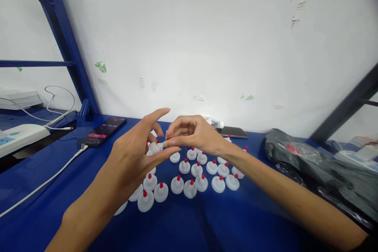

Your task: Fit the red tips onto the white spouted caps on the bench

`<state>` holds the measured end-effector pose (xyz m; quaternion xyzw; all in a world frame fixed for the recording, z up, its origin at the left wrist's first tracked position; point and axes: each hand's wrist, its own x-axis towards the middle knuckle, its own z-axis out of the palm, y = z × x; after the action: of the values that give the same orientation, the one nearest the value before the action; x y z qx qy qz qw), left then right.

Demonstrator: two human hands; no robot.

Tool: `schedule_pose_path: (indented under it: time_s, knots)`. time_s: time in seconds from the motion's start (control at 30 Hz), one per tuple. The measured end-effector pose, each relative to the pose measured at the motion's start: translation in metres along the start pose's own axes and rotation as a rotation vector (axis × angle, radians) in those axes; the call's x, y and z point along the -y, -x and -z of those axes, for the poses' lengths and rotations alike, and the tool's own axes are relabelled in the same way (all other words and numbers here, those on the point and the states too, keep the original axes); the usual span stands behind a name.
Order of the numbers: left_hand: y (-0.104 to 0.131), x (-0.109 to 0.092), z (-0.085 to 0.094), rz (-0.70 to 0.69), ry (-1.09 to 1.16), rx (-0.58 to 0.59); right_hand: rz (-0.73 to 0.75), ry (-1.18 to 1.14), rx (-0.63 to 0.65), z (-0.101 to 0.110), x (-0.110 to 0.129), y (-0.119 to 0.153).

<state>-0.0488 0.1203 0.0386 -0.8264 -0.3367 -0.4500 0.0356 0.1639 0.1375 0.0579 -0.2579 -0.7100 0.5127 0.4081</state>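
Many white round caps with red tips [161, 192] stand on the blue table [177, 224]. Above them, my left hand [136, 147] is curled around a white cap [155, 148], its index finger raised and its thumb stretched beneath. My right hand [195, 134] meets it from the right, thumb and fingers pinched at the cap's narrow end, where a bit of red shows. The fingers partly hide the cap.
A phone showing a timer [106, 130] lies at the left with a white cable. Behind my right hand are a clear bottle [217, 123] and a dark phone [233, 131]. Dark plastic bags [295, 157] lie at the right; a power strip [20, 138] is far left.
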Motion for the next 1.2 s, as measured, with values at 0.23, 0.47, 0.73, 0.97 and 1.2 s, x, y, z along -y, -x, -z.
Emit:
schedule_pose_path:
  time_s: [0.23,0.47,0.73,0.97,1.2]
  knots:
    - [0.001,0.001,0.001,-0.013,0.044,0.032,-0.010,0.026,-0.001,-0.005,-0.001,0.000]
    - [-0.001,0.000,-0.001,-0.012,0.031,0.038,0.012,0.128,-0.021,-0.008,0.005,0.003]
    - [-0.005,-0.006,0.006,0.121,-0.116,-0.050,0.037,0.767,-0.028,-0.005,-0.004,0.002]
    - [-0.004,-0.005,0.004,0.125,-0.226,-0.004,0.009,0.985,0.241,-0.010,-0.022,0.006]
    - [-0.004,0.009,0.003,0.194,-0.357,0.204,0.023,1.055,0.301,-0.012,-0.023,0.006]
